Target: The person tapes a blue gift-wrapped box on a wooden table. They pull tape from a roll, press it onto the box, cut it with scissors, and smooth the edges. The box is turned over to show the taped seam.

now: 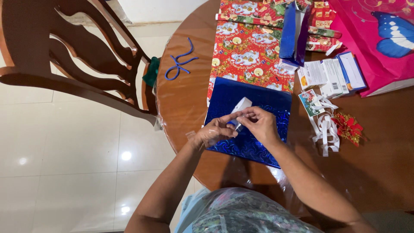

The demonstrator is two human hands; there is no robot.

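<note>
Both my hands meet over a shiny blue sheet of wrapping paper point(258, 101) that lies flat on the round wooden table point(185, 99). My left hand point(214, 130) and my right hand point(258, 124) together hold a small white box point(241, 105) just above the sheet. My fingers pinch at the box's near end, where a small bit of clear tape seems to be. The far end of the box sticks out beyond my fingertips.
A red festive wrapping sheet point(246, 54) lies beyond the blue one, with a blue bag point(290, 32) and rolls. Small white boxes point(330, 73), white ribbon point(325, 129), a red bow point(348, 127) and a pink butterfly bag point(379, 39) sit right. A blue cord point(179, 60) lies left, beside a wooden chair point(64, 56).
</note>
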